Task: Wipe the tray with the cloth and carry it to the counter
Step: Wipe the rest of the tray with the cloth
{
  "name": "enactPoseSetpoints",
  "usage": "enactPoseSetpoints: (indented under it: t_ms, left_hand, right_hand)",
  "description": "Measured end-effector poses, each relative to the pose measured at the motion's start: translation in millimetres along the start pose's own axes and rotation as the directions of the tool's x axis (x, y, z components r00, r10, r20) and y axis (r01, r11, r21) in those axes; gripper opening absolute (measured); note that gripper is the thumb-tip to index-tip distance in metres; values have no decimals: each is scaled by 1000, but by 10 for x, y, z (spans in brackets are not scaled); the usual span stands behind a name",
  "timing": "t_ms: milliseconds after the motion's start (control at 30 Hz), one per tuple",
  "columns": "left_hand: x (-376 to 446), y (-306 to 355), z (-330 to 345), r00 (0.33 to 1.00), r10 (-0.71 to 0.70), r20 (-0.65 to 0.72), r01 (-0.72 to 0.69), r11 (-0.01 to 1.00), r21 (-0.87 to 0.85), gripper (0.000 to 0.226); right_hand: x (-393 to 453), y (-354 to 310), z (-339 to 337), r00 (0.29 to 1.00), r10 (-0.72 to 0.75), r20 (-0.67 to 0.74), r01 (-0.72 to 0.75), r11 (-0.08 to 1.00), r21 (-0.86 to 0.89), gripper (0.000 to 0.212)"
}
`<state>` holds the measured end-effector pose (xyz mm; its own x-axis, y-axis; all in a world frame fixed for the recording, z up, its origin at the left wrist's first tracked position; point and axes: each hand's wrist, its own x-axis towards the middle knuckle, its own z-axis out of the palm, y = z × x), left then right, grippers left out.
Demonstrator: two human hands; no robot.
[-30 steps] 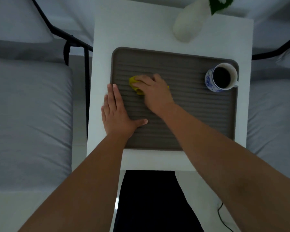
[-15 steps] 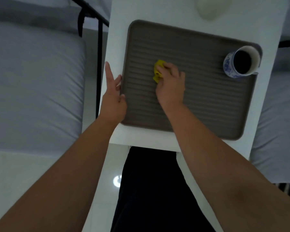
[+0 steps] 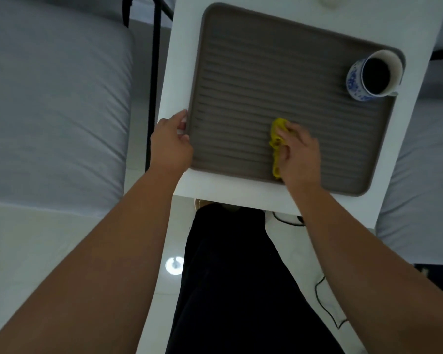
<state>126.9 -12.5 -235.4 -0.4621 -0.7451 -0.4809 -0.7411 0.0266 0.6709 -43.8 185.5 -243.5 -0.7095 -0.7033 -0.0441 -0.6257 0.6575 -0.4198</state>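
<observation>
Yellow cloth (image 3: 276,143): bunched on the near part of the tray, gripped by curled fingers of the right hand (image 3: 300,154).
Left hand (image 3: 170,143): curled round the tray's left rim.
Tray (image 3: 240,80): brown, ribbed, flat on the white bench (image 3: 187,60).
Mug (image 3: 371,76): blue-patterned, dark inside, at the tray's far right corner.

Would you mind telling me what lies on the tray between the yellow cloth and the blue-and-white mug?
In the head view, only bare ribbed surface of the grey-brown tray lies between the crumpled yellow cloth and the blue-and-white patterned mug.
</observation>
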Motion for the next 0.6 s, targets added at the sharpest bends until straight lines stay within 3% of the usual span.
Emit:
enactPoseSetpoints:
  t_ms: [133,267,333,467,533,600]
  left_hand:
    - [11,-18,-37,996,-82,20,83,996,-17,45]
    - [-19,-3,-69,988,-154,22,156,982,-110,33]
    - [-6,0,-91,988,-152,23,154,982,-105,31]
    - [17,15,-113,991,-129,34,131,988,-81,28]
    - [15,24,-110,991,-128,27,130,988,-80,27]
    - [5,29,-100,992,-122,17,123,990,-76,27]
  right_hand:
    - [-174,158,-82,968,250,-11,-251,966,-62,39]
    - [-58,-374,178,912,405,-69,-405,914,6,41]
    - [-20,-730,346,936,352,-14,-351,935,41,46]
    - [26,-1363,578,976,109,191,-112,994,4,56]
    - [53,-1431,609,961,33,273,-38,999,11,56]
    - [70,-1331,575,961,-90,263,83,996,37,55]
